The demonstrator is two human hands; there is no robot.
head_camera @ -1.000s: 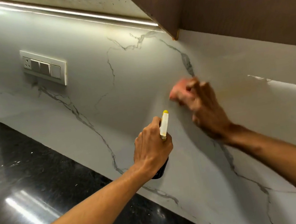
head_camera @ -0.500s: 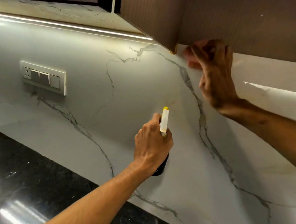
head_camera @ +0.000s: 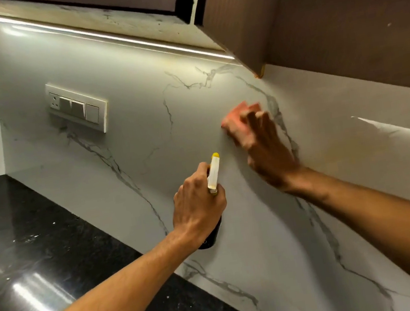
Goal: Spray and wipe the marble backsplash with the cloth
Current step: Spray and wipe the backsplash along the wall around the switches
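Marble backsplash: white slab with grey veins, running from the inner corner at left along the whole wall to the right edge. Countertop: polished black stone meeting the backsplash's bottom edge, lower left. Wall cabinet: brown, hung over the backsplash's top edge at right. Light strip: lit line along the top edge of the backsplash, ending at the cabinet's lower corner. Switch plate: white, one socket and three rockers, fixed in the upper left part of the backsplash. Right hand: raised against the upper middle of the backsplash, fingers laid out fairly straight and pressing the cloth flat to the marble; outline motion-blurred. Left hand: held before the middle of the backsplash, below and left of the right hand, fingers curled tight round the spray bottle. Spray bottle: dark body mostly hidden in the fist, white head with yellow tip pointing up toward the wall; contact with the marble cannot be told. Cloth: pink-orange, against the marble beside a grey vein, beneath the cabinet's lower corner, partly under the right fingertips.
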